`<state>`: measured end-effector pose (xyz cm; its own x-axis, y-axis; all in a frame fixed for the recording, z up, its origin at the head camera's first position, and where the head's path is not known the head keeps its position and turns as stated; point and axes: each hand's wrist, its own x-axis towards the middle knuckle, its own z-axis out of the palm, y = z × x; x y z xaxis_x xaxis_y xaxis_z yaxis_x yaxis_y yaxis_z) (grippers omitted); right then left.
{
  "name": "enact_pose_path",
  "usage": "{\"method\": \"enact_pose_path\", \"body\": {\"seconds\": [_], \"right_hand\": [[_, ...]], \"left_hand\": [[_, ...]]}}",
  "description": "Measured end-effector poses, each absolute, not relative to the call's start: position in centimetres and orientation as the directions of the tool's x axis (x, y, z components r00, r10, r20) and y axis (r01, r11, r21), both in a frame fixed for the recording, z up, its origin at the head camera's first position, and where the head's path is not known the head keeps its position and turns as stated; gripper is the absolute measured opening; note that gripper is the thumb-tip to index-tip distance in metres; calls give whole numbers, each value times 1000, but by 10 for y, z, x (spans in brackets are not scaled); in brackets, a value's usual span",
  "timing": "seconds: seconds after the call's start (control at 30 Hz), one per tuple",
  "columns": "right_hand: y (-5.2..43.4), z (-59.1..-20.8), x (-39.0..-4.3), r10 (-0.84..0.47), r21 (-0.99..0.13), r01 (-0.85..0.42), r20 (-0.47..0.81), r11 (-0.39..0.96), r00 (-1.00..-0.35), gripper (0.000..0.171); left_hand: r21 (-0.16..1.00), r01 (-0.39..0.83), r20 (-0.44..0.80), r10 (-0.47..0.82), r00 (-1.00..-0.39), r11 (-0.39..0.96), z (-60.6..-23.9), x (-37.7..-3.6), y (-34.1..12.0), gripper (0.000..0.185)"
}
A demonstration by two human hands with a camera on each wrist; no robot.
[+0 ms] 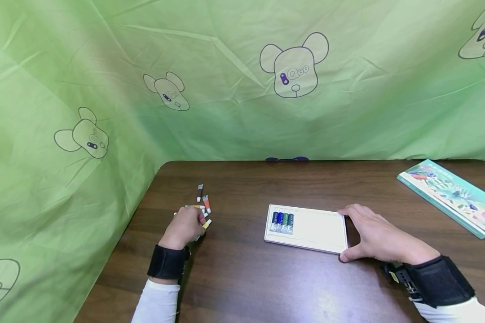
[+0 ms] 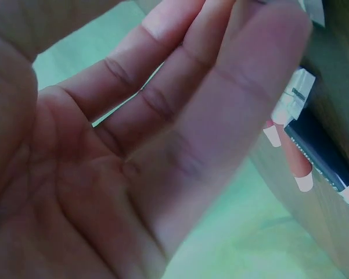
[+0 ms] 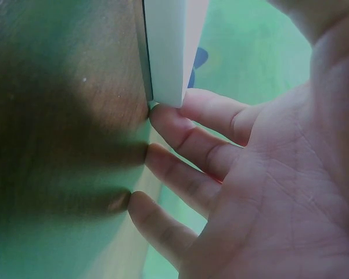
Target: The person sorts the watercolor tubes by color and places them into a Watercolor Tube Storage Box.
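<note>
Paint tubes (image 1: 203,207) lie loose in a small cluster on the left part of the dark wooden table (image 1: 234,278), and we see the left hand (image 1: 184,227) resting over the near end of that cluster, fingers straight and relaxed, gripping nothing. In the left wrist view its fingers (image 2: 180,99) are extended, with tube ends just beyond them. Further right sits a white tray (image 1: 315,229) holding four tubes (image 1: 282,222) at its left end. The right hand (image 1: 373,235) spans the tray's right edge, thumb at the near corner, fingers at the far corner, spread wide. Far right lies a teal box (image 1: 452,195).
</note>
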<state>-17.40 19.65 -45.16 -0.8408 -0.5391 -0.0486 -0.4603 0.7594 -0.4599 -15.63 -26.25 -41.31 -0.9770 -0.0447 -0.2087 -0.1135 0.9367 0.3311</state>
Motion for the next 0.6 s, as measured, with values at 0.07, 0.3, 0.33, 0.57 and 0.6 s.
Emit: {"method": "enact_pose_path", "body": {"seconds": [0.07,0.3,0.33,0.57,0.6], "right_hand": [[197,-451,-174,-538,-462,-457,-52,760,-841,107],[198,-452,-172,-536,-462,-457,-48,760,-843,107],[198,-452,-172,-537,-462,-459,-47,759,-842,107],[197,-450,-172,-539,-474,-456,-47,753,-841,107],[197,-450,-172,-538,-476,-456,-44,752,-842,107]], "left_hand": [[327,-109,-207,-41,-977,939,-414,-156,-263,21],[316,-58,-163,-6,-987,947,-415,-155,-257,22],[310,-42,-151,5,-989,950,-416,-154,-255,22],[331,58,-51,80,-996,942,-414,-159,-227,17],[349,73,-43,94,-995,934,-414,-160,-220,17]]}}
